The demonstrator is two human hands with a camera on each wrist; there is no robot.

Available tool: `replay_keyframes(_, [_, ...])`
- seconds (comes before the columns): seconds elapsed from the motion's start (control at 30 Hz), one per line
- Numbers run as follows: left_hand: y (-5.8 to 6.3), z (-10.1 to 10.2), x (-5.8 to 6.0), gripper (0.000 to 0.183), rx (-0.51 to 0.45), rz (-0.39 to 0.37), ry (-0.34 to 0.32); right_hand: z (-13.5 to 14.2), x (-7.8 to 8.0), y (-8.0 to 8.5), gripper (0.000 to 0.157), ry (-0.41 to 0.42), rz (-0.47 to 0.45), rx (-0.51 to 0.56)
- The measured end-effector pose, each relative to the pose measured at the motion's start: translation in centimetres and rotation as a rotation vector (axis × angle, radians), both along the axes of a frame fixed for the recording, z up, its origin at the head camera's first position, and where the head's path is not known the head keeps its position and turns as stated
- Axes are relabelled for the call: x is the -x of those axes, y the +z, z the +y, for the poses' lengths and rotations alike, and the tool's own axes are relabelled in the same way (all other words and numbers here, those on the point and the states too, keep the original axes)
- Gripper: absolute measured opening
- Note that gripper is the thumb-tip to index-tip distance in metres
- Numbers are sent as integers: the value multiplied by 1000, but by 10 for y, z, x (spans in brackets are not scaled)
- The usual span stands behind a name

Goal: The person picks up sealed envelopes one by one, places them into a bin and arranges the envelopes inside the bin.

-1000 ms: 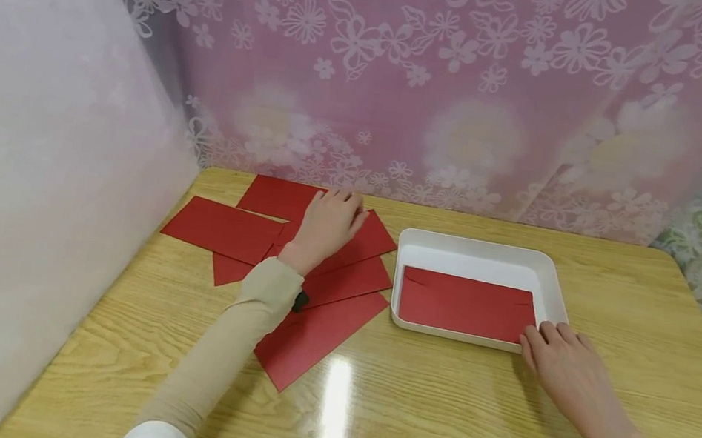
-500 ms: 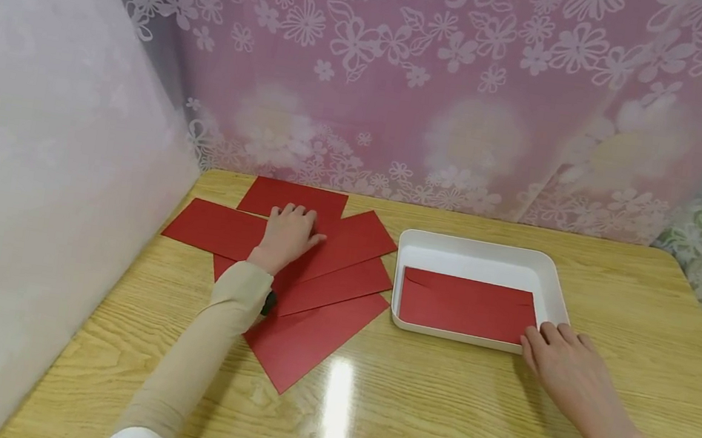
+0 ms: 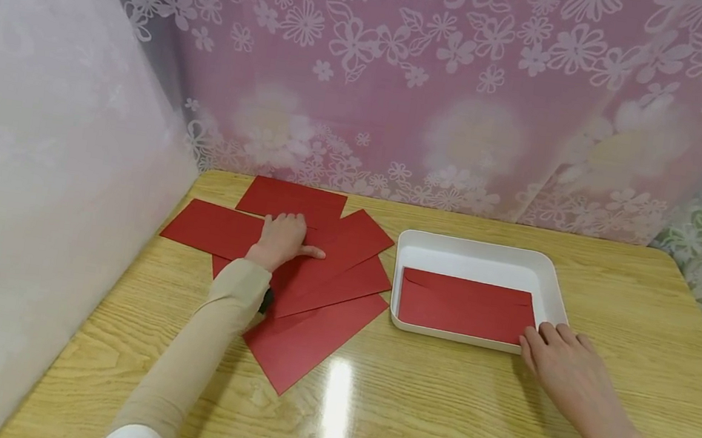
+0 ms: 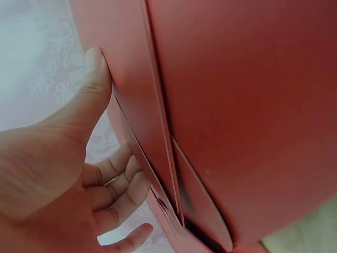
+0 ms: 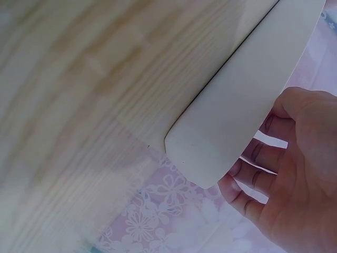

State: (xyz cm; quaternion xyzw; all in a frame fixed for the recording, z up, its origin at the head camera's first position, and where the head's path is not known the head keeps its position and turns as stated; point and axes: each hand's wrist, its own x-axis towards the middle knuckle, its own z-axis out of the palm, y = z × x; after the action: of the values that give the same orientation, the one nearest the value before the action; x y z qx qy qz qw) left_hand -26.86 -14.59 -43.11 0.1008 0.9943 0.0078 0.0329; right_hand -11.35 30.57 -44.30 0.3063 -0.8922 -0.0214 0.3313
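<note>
Head view shows two hands, one red envelope face up in one white tray, and a spread of red envelopes on one wooden table (image 3: pixel 464 422). At least five envelopes can be told apart in the spread: a far one (image 3: pixel 293 197), a left one (image 3: pixel 211 226), an upper right one (image 3: pixel 362 234), a middle right one (image 3: pixel 355 282) and a near one (image 3: pixel 320 345). They overlap toward the middle; a further red corner at the lower left cannot be matched to one of them. The left hand (image 3: pixel 280 240) is on this heap, thumb out to the right and four fingers bent; the left wrist view shows the thumb on a red face and the fingertips at the edges below, but whether it pinches one cannot be told. The right hand (image 3: pixel 563 362) grips the tray (image 3: pixel 473 257) at its near right corner, fingers curled at the rim. The tray's envelope (image 3: pixel 463 306) lies flat along the near wall, with a strip of bare tray floor beyond it; whether others lie beneath is hidden. One pink flowered cloth (image 3: pixel 404 129) hangs behind the table.
</note>
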Motion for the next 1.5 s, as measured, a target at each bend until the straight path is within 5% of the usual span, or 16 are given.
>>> replay_keyframes(0.27, [1,-2,3,77,-39,-39,12,0,0,0,47,-4,-8,4])
replay_keyframes(0.43, [-2,-3,2,62,-40,16,-14,0,0,0,50,-4,-15,9])
replay_keyframes(0.77, [-5,-7,1,29,-150,199,-47,0,1,2,52,2,-16,8])
replay_keyframes(0.97, [0,-9,0,25,-232,386,-109,-1,1,2,52,0,-17,7])
replay_keyframes(1.23, [10,-8,1,33,-205,619,-154,-1,1,2,53,-4,-22,9])
replay_keyframes(1.5, [27,-5,-1,33,-233,762,-182,-1,1,2,53,0,-26,7])
